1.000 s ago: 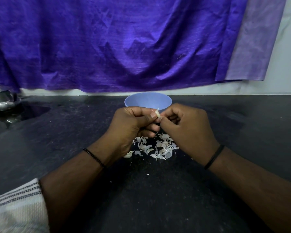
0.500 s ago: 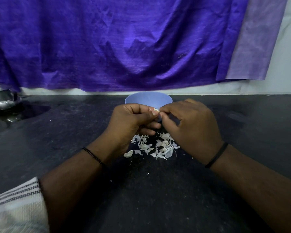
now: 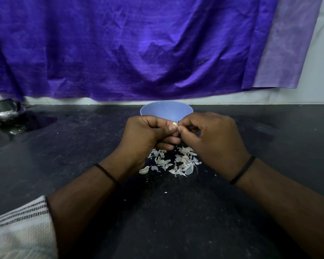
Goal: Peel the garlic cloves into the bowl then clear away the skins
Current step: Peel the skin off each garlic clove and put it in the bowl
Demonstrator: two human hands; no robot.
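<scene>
A small white garlic clove point(image 3: 174, 124) peeks out between my two hands, just in front of the blue bowl point(image 3: 166, 110). My left hand point(image 3: 148, 135) is closed around the clove, thumb on top. My right hand point(image 3: 211, 137) pinches at the clove's tip with thumb and forefinger. Under the hands, a heap of white garlic skins point(image 3: 176, 162) lies on the black counter point(image 3: 82, 156). The bowl's inside is hidden from this angle.
A purple cloth point(image 3: 138, 49) hangs along the wall behind the bowl. A shiny metal vessel point(image 3: 3, 111) stands at the far left of the counter. A striped white cloth point(image 3: 21, 230) covers the near left corner.
Both hands stay together over the skins. The right hand has rolled slightly and its fingers have shifted their pinch on the clove's tip. The bowl and skins have not moved.
</scene>
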